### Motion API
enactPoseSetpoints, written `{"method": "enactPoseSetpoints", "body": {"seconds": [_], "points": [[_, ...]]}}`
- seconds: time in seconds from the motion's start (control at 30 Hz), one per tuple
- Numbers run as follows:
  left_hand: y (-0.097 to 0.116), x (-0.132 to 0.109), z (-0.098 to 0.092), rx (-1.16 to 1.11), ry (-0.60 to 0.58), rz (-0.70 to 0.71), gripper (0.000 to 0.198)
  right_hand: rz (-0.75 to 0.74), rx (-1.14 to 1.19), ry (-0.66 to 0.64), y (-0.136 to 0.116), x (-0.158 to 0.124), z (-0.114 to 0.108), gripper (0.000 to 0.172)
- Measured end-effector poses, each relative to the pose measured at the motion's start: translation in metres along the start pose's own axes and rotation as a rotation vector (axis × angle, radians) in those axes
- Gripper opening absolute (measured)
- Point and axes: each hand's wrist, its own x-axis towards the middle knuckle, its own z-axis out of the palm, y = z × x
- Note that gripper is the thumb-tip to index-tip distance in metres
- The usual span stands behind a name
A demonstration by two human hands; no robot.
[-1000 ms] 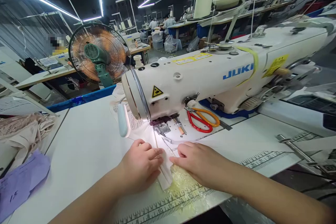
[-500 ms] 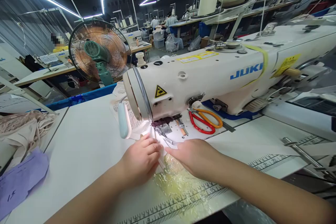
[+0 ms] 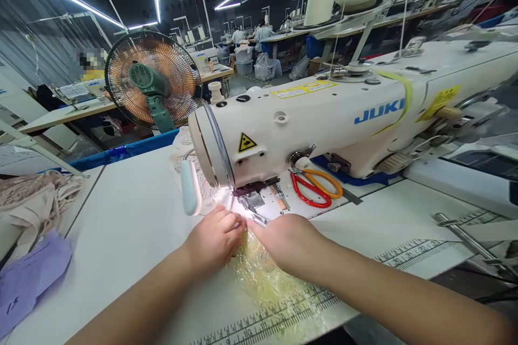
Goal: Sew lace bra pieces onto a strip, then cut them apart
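Note:
A white JUKI sewing machine [image 3: 324, 113] stands on the white table [image 3: 133, 226]. Both hands rest just in front of its presser foot [image 3: 249, 200]. My left hand [image 3: 214, 237] has its fingers curled down on a pale strip of fabric [image 3: 238, 214], most of it hidden under the hands. My right hand [image 3: 285, 240] lies beside it, fingertips pinching the same strip near the needle. Between and behind the hands shows a yellowish worn patch [image 3: 263, 275] on the table.
Red and orange scissors [image 3: 313, 186] lie under the machine arm. A standing fan [image 3: 151, 81] is behind the table. Lace fabric [image 3: 36, 199] and a purple slip [image 3: 28, 275] sit at left. A printed ruler [image 3: 263, 318] runs along the near edge. Other people work far back.
Both hands slid forward toward the presser foot, taking the fabric strip with them. The strip that showed between the hands is now almost covered.

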Motion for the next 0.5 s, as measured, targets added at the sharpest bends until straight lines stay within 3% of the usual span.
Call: {"method": "enactPoseSetpoints", "body": {"seconds": [0.13, 0.27, 0.4, 0.5], "points": [[-0.003, 0.001, -0.002, -0.019, -0.009, 0.020, 0.024, 0.024, 0.003, -0.030, -0.004, 0.001, -0.008, 0.080], [-0.009, 0.000, -0.003, -0.003, -0.009, 0.002, 0.026, 0.073, 0.028, -0.142, -0.008, 0.004, -0.022, 0.081], [-0.017, 0.000, -0.003, 0.034, -0.016, -0.012, 0.026, 0.090, 0.038, -0.125, -0.012, 0.003, -0.025, 0.079], [-0.024, -0.001, -0.002, 0.055, -0.019, -0.014, 0.027, 0.069, 0.079, -0.050, -0.006, -0.005, -0.020, 0.053]]}}
